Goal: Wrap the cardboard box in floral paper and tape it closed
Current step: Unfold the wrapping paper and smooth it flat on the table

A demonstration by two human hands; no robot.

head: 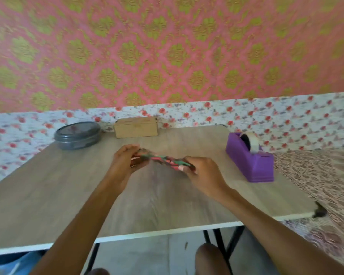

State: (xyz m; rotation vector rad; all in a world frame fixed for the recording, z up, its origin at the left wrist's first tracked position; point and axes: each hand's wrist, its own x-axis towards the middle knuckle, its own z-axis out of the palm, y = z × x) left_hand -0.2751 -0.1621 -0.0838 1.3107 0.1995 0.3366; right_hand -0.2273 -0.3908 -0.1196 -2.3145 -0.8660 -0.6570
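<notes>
A folded piece of floral paper point(163, 159), pink, green and dark, hangs just above the middle of the wooden table point(48, 195). My left hand point(125, 163) grips its left end and my right hand point(203, 175) pinches its right end. The plain cardboard box point(136, 127) stands apart at the table's far edge, beyond my hands. A purple tape dispenser point(250, 157) with a roll of clear tape sits to the right of my right hand. The whole frame is motion-blurred.
A round dark grey tin point(77, 135) lies at the far left of the table, beside the box. A flowered cloth point(286, 120) runs behind the table under patterned pink wallpaper. Patterned bedding point(322, 175) borders the table's right side.
</notes>
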